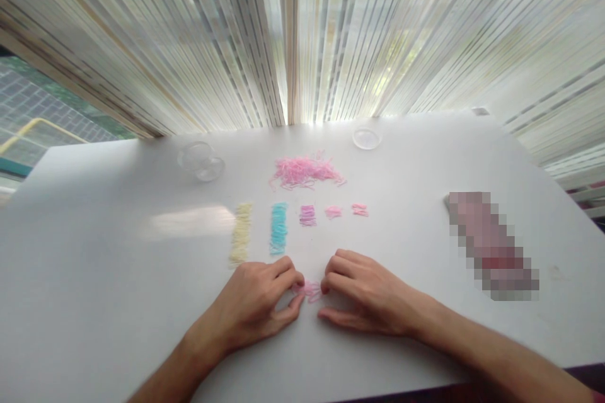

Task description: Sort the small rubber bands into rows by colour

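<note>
A small bunch of thin pink strands (312, 291) lies on the white table between my two hands. My left hand (265, 296) touches its left end, with thumb and forefinger brought close together on the strands. At the right end rests my right hand (362, 293), fingers curled and thumb held apart from them. Just beyond the hands is a row of sorted strands: a yellow column (241, 234), a blue column (278, 228), a short purple stack (307, 215) and two small pink bunches, one paler (333, 211) and one at the right end (360, 210).
A loose pink heap of strands (307, 171) lies farther back. Clear round containers (196, 157) stand at the back left, and a clear round dish (367, 138) at the back right. A blurred-out flat object (491, 245) lies on the right. String curtains (293, 38) hang behind the table (94, 264).
</note>
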The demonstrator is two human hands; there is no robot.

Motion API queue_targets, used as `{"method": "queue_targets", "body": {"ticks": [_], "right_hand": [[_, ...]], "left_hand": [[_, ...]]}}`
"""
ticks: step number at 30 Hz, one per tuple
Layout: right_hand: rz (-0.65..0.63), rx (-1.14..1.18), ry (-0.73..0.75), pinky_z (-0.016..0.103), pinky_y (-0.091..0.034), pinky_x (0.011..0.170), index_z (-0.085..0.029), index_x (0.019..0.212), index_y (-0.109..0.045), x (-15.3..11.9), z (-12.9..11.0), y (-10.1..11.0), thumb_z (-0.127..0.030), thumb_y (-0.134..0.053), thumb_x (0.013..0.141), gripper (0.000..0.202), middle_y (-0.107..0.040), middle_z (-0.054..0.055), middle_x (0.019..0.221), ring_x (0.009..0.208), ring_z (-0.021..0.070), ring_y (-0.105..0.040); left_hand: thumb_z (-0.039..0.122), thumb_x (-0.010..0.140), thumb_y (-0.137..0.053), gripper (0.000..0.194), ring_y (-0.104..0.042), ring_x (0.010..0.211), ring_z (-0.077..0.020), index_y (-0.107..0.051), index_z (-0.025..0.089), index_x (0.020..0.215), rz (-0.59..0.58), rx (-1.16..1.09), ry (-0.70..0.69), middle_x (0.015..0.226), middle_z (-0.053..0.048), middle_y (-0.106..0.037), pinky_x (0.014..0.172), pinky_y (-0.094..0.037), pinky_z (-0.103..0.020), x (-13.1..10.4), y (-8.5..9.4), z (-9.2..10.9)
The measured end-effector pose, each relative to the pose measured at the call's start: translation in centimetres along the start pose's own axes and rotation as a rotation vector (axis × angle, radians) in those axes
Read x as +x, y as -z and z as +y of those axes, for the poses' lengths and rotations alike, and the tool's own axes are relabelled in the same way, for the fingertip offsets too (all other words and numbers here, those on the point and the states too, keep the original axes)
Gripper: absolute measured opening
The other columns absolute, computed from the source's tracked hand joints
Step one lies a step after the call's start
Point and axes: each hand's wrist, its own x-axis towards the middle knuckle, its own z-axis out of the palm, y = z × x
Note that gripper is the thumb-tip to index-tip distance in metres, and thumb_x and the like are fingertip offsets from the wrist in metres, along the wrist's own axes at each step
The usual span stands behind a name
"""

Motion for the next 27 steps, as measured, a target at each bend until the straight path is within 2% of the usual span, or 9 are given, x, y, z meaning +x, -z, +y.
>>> {"method": "queue_targets", "body": {"ticks": [4, 11, 15, 23, 27], "right_hand": [[0.047, -0.004, -0.005, 0.030, -0.046, 0.070, -0.019, 0.097, -0.062, 0.2, -0.1, -0.4, -0.027, -0.061, 0.094, 0.009, -0.063, 0.006, 0.088, 0.079, 0.0186, -0.055], [0.140, 0.002, 0.028, 0.028, -0.048, 0.067, -0.019, 0.097, -0.065, 0.5, -0.1, -0.7, -0.025, -0.057, 0.098, 0.010, -0.065, 0.005, 0.085, 0.075, 0.0167, -0.056], [0.161, 0.008, 0.042, 0.028, -0.047, 0.066, -0.019, 0.095, -0.066, 0.6, 0.0, -1.1, -0.024, -0.056, 0.098, 0.012, -0.065, 0.005, 0.082, 0.073, 0.0166, -0.056], [0.152, 0.012, 0.020, 0.028, -0.048, 0.067, -0.018, 0.094, -0.067, 0.6, 0.2, -1.2, -0.026, -0.056, 0.098, 0.014, -0.065, 0.005, 0.083, 0.074, 0.0163, -0.057], [0.160, 0.022, 0.027, 0.028, -0.047, 0.065, -0.018, 0.093, -0.067, 0.6, 0.1, -1.2, -0.025, -0.057, 0.097, 0.014, -0.065, 0.005, 0.082, 0.073, 0.0163, -0.056]], "left_hand": [[0.017, 0.090, -0.057, 0.008, -0.062, 0.058, -0.0140, -0.063, 0.022, 0.088, 0.015, -0.005, -0.024, 0.079, 0.002, -0.065, 0.054, -0.042, -0.026, 0.0, -0.2, -0.1], [0.019, 0.092, -0.059, 0.007, -0.063, 0.058, -0.0138, -0.065, 0.023, 0.092, 0.063, -0.031, -0.061, 0.079, 0.003, -0.066, 0.054, -0.041, -0.027, 0.0, -0.3, 0.0], [0.018, 0.093, -0.059, 0.008, -0.063, 0.059, -0.0138, -0.065, 0.023, 0.093, 0.092, -0.066, -0.072, 0.078, 0.003, -0.066, 0.055, -0.042, -0.027, -0.1, -0.4, 0.0], [0.020, 0.094, -0.057, 0.009, -0.063, 0.058, -0.0146, -0.065, 0.023, 0.091, 0.054, -0.036, -0.056, 0.077, 0.002, -0.065, 0.054, -0.041, -0.028, 0.0, -0.6, -0.1], [0.019, 0.094, -0.056, 0.010, -0.063, 0.058, -0.0146, -0.065, 0.023, 0.091, 0.077, -0.055, -0.066, 0.076, 0.002, -0.065, 0.054, -0.042, -0.028, 0.0, -0.8, -0.1]]}}
